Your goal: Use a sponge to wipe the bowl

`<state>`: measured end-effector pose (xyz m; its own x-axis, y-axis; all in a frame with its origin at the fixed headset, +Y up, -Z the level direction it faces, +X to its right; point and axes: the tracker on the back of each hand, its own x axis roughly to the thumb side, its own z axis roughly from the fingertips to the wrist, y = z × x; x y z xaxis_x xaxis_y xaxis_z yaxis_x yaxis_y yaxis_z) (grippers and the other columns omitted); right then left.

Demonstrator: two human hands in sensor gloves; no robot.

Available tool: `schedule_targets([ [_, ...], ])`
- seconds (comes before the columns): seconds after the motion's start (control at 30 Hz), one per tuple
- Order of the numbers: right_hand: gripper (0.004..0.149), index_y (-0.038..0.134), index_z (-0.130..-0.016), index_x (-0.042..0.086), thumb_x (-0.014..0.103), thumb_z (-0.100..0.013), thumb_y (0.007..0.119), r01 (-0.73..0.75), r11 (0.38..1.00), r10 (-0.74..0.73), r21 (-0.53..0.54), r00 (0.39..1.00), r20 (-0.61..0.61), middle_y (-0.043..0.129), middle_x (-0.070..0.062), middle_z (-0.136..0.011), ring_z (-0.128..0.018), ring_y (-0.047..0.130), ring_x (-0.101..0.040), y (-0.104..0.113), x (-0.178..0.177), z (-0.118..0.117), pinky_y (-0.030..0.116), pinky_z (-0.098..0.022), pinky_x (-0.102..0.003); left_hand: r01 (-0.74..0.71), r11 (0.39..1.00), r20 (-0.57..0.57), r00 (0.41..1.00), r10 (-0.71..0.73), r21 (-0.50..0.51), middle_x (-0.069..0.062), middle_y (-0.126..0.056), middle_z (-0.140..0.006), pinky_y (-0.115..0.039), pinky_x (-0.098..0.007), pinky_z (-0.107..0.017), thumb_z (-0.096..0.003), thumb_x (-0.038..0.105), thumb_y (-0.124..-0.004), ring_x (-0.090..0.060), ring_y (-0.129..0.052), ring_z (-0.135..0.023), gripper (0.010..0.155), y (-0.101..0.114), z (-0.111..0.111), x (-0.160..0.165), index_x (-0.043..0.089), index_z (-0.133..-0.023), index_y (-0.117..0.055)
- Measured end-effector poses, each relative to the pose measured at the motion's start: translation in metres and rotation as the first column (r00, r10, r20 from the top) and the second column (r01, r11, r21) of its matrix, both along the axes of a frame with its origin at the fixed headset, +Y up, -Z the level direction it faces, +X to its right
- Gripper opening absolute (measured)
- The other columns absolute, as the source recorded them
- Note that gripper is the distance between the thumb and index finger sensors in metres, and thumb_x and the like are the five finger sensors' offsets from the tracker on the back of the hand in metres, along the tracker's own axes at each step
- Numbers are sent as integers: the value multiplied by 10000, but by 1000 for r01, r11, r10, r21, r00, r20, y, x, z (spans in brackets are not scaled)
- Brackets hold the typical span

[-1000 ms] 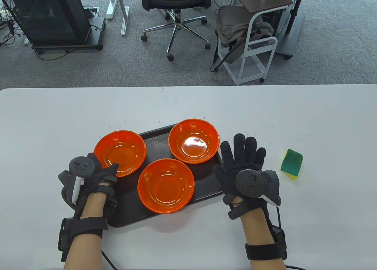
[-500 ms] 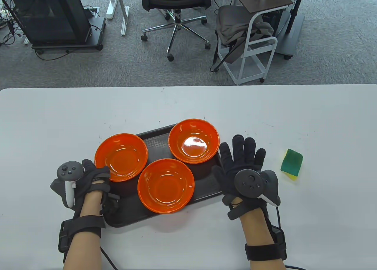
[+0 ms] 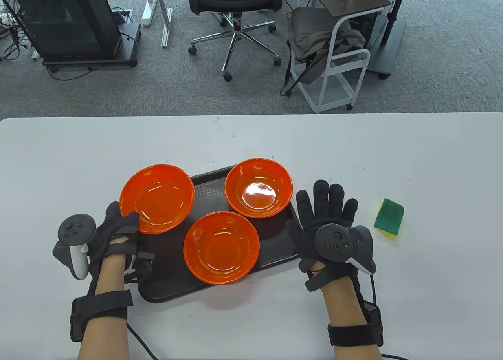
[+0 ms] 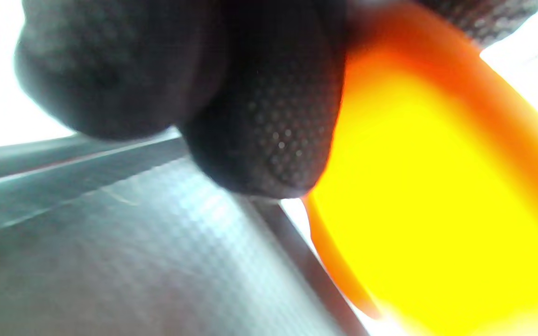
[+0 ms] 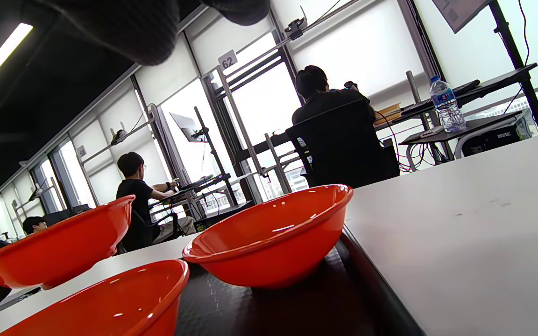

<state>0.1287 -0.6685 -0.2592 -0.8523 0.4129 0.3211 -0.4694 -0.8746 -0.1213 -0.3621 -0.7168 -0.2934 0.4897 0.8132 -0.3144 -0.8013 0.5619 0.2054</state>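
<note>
- The table (image 3: pixel 432 148) carries everything: one tray, three bowls, one sponge and your two hands.
- One black tray (image 3: pixel 169 285) sits at the middle of the table. Two orange bowls rest on it, the far bowl (image 3: pixel 258 187) and the near bowl (image 3: pixel 221 247).
- The third one, the left bowl (image 3: pixel 157 198), is tipped and raised above the tray's left end. The right wrist view shows it (image 5: pixel 59 247) clear of the surface.
- Your left hand (image 3: pixel 114 234) grips the near rim of the left bowl. The left wrist view shows a fingertip (image 4: pixel 269 140) pressed against the orange wall.
- Your right hand (image 3: pixel 328 222) lies flat with its fingers spread, holding nothing, just beside the tray's right edge.
- One green and yellow sponge (image 3: pixel 389 218) lies on the table to the right of your right hand, near it but untouched.
- Progress, as I judge it: you are at the start. A bowl is in hand, but the sponge is not picked up and no wiping shows. You still need to take the sponge with your right hand and wipe the inside of the held bowl.
</note>
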Motion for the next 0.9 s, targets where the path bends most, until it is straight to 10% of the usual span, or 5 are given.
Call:
schedule_targets([
  [0.3, 663, 369, -1058, 169, 508, -585, 686, -3, 999, 4, -32, 1000, 12, 114, -256, -1127, -955, 72, -608, -3, 4, -3, 70, -540, -790, 14, 989, 221, 974, -47, 146, -42, -1017, -507, -961, -250, -98, -486, 422, -872, -163, -1109, -187, 665, 41, 20, 31, 129, -1025, -616],
  [0.9, 731, 344, -1057, 173, 490, -556, 771, 118, 972, -40, -203, 935, 352, 85, -256, -1111, -953, 96, -613, -48, 102, -18, 89, -548, -789, 0, 993, 285, 958, -34, 116, -46, -1016, -507, -960, -254, -100, -487, 421, -870, -167, -1107, -189, 659, 35, 20, 39, 126, -1022, -625],
])
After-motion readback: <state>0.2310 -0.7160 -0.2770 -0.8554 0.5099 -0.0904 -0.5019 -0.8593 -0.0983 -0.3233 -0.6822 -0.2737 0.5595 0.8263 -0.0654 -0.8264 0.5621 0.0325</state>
